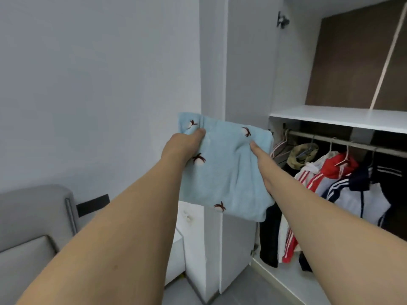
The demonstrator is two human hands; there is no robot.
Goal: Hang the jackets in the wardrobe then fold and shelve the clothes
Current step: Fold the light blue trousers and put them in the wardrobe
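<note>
Both forearms stretched forward, raised. Left hand (179,146) grips left edge of folded blue garment (222,170), thumb on top, fingers hidden beneath cloth. Right hand (262,170) grips right edge, thumb pressed on top, fingers hidden under fabric; cannot tell spread. Garment held in air between hands, flat, tilted. Beyond right thumb: open wardrobe, white shelf (343,118) above fingertip level, rail (343,143) below shelf, jackets (343,177) hanging just right of right hand. Open wardrobe door (248,62) behind garment. Grey sofa (33,216) low, left of left forearm.

Folded cloth (222,168) held between left hand (178,146) and right hand (262,170), left of shelf (343,117); jackets (343,179) hang on rail (343,143) below it.
</note>
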